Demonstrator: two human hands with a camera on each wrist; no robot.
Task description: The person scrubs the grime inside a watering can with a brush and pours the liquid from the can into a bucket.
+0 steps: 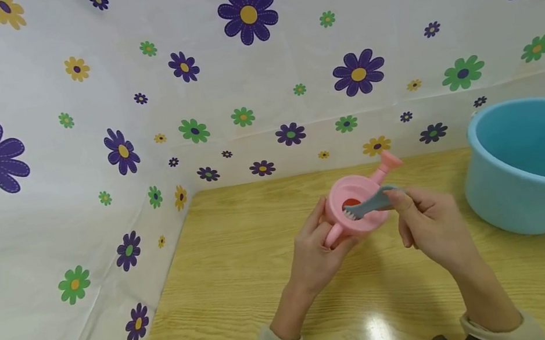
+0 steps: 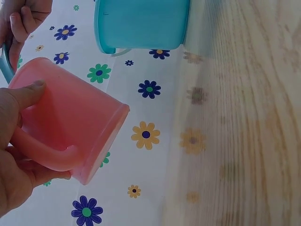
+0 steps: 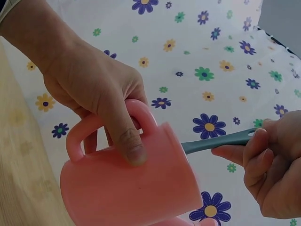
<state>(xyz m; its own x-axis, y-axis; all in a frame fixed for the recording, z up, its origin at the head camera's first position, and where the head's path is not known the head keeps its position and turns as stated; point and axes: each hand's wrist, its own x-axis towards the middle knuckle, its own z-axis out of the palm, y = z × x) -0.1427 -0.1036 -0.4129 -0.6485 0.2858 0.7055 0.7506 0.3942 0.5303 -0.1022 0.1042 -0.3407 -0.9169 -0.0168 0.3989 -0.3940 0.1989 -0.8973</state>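
Soft, even light washes the white sheet printed with purple, green and yellow flowers (image 1: 219, 98) in my head feed, as white glare (image 1: 380, 336) streaks the glossy yellow wood-grain tabletop (image 1: 217, 296). My left-wrist feed carries blurred flower reflections (image 2: 193, 140) and soft shading across the pink plastic watering can (image 2: 73, 113); my right-wrist feed looks dimmer.

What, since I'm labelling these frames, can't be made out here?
Brush: right wrist view, bristled end hidden by the pink watering can's wall.
Blue basin: head view, right side cut off by the picture's edge.
Reddish patch inside the can: head view, partly covered by the brush; its nature is unclear.
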